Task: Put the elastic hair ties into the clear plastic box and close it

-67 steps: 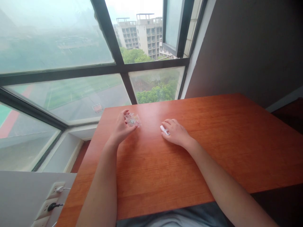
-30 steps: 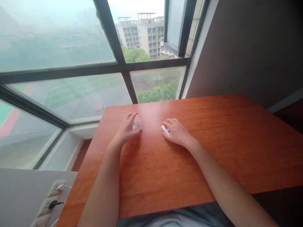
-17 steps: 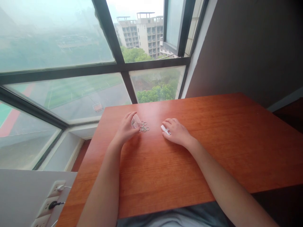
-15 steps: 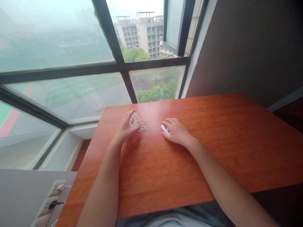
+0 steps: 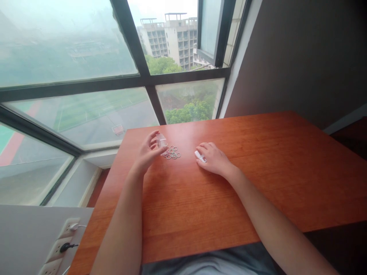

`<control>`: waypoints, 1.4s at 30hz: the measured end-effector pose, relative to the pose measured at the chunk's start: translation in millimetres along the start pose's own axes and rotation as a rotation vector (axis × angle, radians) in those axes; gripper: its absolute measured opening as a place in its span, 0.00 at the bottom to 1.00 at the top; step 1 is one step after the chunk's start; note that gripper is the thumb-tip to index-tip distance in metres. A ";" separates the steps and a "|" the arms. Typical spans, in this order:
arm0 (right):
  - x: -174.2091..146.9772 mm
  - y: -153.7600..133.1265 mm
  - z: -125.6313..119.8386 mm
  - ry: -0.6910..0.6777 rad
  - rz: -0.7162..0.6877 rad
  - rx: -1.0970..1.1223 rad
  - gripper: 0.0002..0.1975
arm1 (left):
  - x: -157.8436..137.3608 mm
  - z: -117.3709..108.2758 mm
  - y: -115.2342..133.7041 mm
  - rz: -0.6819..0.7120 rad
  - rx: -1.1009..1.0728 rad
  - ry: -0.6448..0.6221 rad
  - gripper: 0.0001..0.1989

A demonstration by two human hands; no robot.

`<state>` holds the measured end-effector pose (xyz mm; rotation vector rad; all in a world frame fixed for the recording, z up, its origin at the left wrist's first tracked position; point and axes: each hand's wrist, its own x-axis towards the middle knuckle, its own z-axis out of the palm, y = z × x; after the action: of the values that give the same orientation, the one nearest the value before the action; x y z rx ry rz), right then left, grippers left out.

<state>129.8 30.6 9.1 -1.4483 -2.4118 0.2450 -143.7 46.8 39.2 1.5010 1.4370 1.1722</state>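
Note:
My left hand [image 5: 145,156] grips a small clear plastic box [image 5: 161,140] between thumb and fingers, tipped on its side just above the table. Several thin metal rings [image 5: 173,153] lie in a loose pile right beside the box, partly overlapping. To the right of the pile, my right hand [image 5: 214,157] rests low over the table, closed on a small white piece [image 5: 200,156]. Its exact kind cannot be made out, since the fingers cover part of it.
The reddish-brown wooden table [image 5: 200,206] runs up to a dark-framed window [image 5: 149,80]. A grey wall [image 5: 286,57] rises on the right. Wall sockets [image 5: 59,244] with plugged-in cables sit low at the left, beside the table edge.
My left hand has turned and shifted slightly left, tilting the clear box further. More rings show in the pile beside it. The right hand stays in place.

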 end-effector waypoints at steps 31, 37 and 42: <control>3.0 5.9 8.2 0.104 0.008 0.066 0.19 | -10.3 36.7 1.4 0.204 -0.057 -0.190 0.39; 10.1 15.4 10.7 0.256 0.163 0.247 0.24 | -21.6 68.3 1.1 0.297 0.177 -0.303 0.36; 13.0 17.1 10.0 0.281 0.208 0.379 0.23 | -21.6 70.5 -1.3 0.365 0.518 -0.230 0.34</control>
<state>134.8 50.3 -3.1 -1.4429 -1.8732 0.4825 -76.4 31.1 13.5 2.2513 1.4068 0.8159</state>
